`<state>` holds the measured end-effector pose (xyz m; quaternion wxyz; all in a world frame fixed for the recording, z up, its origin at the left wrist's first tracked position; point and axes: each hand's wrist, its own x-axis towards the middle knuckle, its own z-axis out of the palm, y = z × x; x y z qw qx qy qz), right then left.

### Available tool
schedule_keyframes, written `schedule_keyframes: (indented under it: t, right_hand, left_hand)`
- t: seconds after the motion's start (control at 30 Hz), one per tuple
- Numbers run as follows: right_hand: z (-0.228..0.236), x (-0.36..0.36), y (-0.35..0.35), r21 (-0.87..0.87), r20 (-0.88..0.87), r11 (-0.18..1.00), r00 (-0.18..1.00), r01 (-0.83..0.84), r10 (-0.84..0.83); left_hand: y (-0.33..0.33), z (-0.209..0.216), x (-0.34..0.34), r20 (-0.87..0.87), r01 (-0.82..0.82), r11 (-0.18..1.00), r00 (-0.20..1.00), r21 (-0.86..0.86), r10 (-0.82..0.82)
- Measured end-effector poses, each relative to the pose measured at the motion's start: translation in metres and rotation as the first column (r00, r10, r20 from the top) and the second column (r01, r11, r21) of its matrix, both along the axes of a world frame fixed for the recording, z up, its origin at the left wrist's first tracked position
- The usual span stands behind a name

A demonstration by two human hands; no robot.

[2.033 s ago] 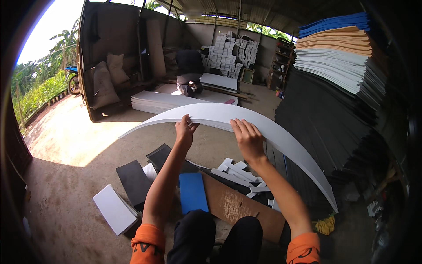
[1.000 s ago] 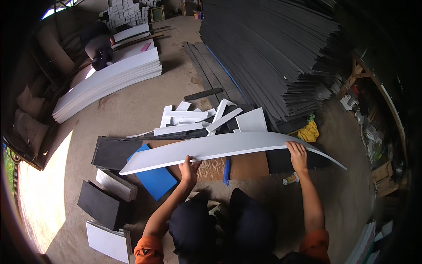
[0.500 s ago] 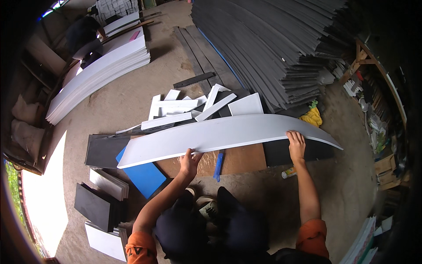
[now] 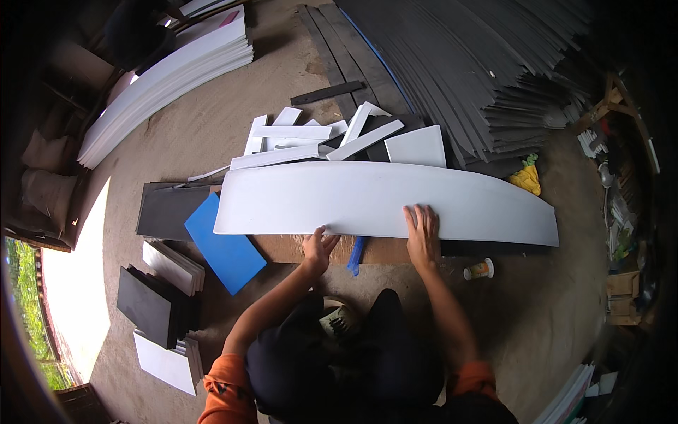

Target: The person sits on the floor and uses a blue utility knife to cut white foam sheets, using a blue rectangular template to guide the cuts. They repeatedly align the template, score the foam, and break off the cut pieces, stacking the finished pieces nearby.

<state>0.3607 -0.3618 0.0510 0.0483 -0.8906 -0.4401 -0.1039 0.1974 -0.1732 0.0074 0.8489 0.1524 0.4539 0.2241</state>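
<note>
A long white foam sheet (image 4: 318,198) lies across the low work area in front of me, its right end narrowing in a curve. My left hand (image 4: 320,253) is at the sheet's near edge, thumb on top and the other fingers curled at the rim. Further right, my right hand (image 4: 422,237) rests flat on the upper face, fingers stretched out. Under the sheet show a brown board (image 4: 289,249), a dark sheet (image 4: 169,212) and a blue sheet (image 4: 224,244). A blue tool, perhaps a cutter (image 4: 356,256), sticks out from beneath the near edge between my hands.
White offcuts (image 4: 293,132) are heaped beyond the sheet. A tall stack of dark sheets (image 4: 452,78) fills the far right. Smaller stacked pieces (image 4: 147,304) stand at left. A cup-like container (image 4: 479,268) lies on the floor. Another person (image 4: 134,35) bends by a white stack (image 4: 169,78).
The white foam sheet has been lowered and now lies flatter. My right hand has shifted left from its near edge onto its upper face; my left hand stays at the near edge.
</note>
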Motion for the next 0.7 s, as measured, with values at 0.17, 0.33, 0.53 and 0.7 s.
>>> schedule_keyframes:
  t: [0.17,0.33,0.53,0.7]
  right_hand:
    - [-0.013,0.021,-0.008,-0.036,0.009,0.999,1.000,0.026,-0.025]
    - [-0.022,0.000,0.001,0.049,-0.090,0.954,0.952,0.297,-0.292]
    - [-0.051,-0.103,0.051,0.129,-0.338,0.991,0.938,-0.035,0.077]
    - [-0.052,-0.111,0.078,-0.009,-0.306,1.000,0.952,0.028,-0.029]
  left_hand:
    - [0.122,-0.003,-0.060,-0.138,-0.400,0.816,0.859,0.418,0.492]
    - [0.138,0.007,-0.072,-0.240,-0.247,0.762,0.852,0.598,0.465]
    - [0.124,0.017,-0.076,-0.281,-0.242,0.803,0.850,0.544,0.446]
    - [0.131,0.028,-0.095,-0.213,-0.253,0.785,0.875,0.565,0.435]
